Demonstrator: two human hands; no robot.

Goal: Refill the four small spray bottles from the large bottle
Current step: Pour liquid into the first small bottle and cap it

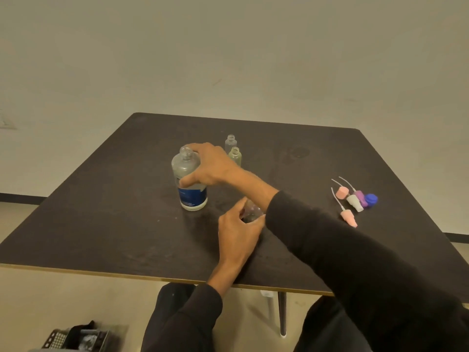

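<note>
Large bottle [189, 179] clear glossy plastic, paper label; table [101, 212] dark matt, scuffed.

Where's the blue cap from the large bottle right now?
In the head view, the blue cap lies on the right side of the table, at the right end of the cluster of removed spray tops, away from both hands.

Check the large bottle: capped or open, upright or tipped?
Open and upright: the large bottle shows a bare threaded neck, its base on the table, gripped by the right hand.

Dim, warm light — soft shadows, slight blur, wide-angle edge bending.
</note>
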